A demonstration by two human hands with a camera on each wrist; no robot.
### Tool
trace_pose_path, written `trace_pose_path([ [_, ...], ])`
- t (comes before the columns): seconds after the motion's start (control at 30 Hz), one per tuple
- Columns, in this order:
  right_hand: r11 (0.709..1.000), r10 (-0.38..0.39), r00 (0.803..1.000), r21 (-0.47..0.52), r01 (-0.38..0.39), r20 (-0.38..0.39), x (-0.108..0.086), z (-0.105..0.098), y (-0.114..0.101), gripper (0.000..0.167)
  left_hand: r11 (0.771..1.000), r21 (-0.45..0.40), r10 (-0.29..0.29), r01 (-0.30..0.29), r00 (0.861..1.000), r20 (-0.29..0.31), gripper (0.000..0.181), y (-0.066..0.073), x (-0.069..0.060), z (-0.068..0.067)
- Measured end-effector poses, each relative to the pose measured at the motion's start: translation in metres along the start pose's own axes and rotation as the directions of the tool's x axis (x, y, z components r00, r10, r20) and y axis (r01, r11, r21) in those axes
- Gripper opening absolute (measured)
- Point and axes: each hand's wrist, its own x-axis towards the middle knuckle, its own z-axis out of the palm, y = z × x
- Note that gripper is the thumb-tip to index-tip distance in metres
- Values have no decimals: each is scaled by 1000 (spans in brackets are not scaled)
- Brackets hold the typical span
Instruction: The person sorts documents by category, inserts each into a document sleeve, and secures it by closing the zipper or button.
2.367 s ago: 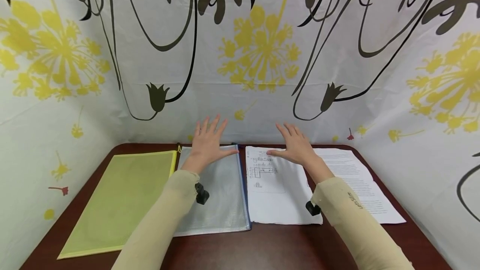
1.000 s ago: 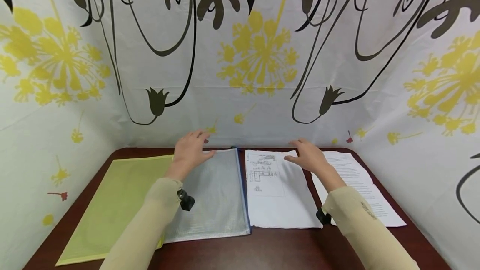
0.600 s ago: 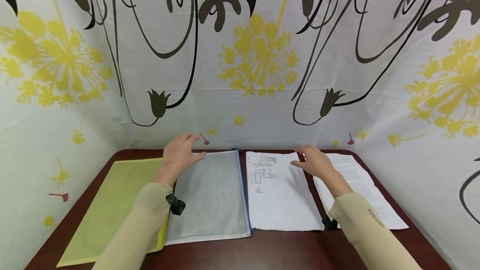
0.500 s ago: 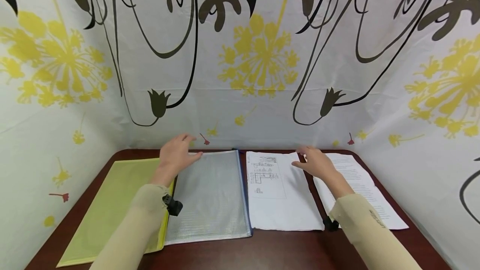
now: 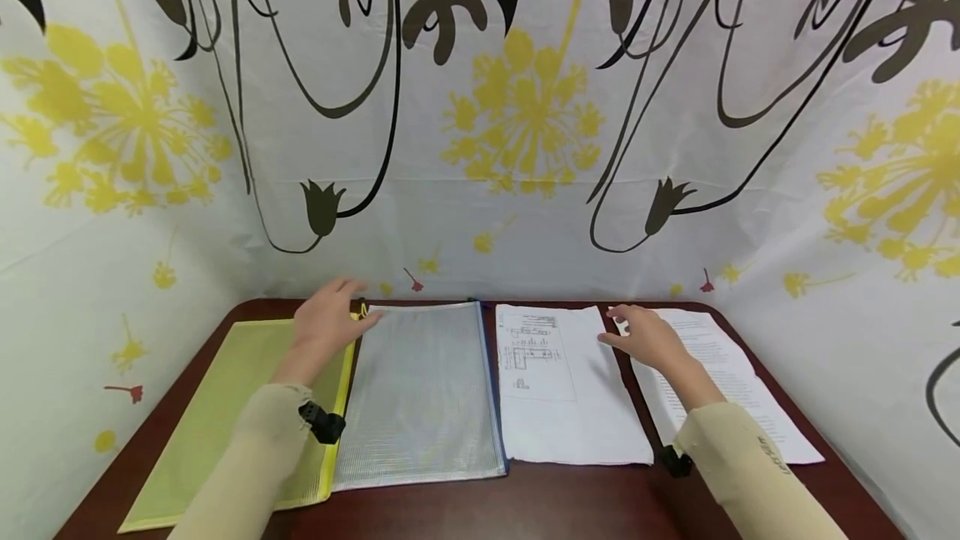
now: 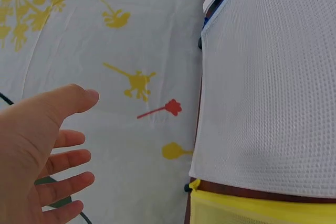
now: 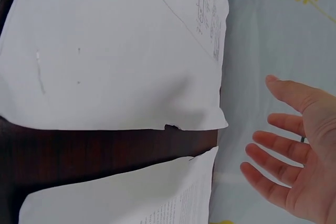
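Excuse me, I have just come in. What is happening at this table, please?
A person has both hands raised at the far side of the table, holding nothing. The left hand is nearest the yellow folder, with a grey folder beside it. The right hand is near the drawing and the text page. All four lie flat, side by side.

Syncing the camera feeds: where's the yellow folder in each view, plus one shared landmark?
Head: yellow folder at far left on the table, partly covered by the left sleeve.
Left wrist: bottom right corner, just its yellow edge strip and a little mesh, below the pale mesh folder.
Right wrist: not in it.
Landmark: the printed cloth, behind the table in head, left part of left wrist, right part of right wrist.
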Motion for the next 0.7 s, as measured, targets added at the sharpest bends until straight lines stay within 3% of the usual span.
trace_pose_path([
  [0.13, 1000, 24, 999, 15, -24, 21, -3, 2, 4, 55, 1000, -16, -19, 19, 1000, 1, 58, -9, -5, 1],
  [0.4, 997, 34, 998, 63, -37, 46, -10, 4, 11, 54, 992, -113, -57, 63, 996, 62, 59, -26, -14, 7],
  [0.7, 993, 53, 997, 98, -59, 63, -16, 8, 14, 56, 971, -185, -127, 152, 982, 138, 64, -37, -27, 13],
])
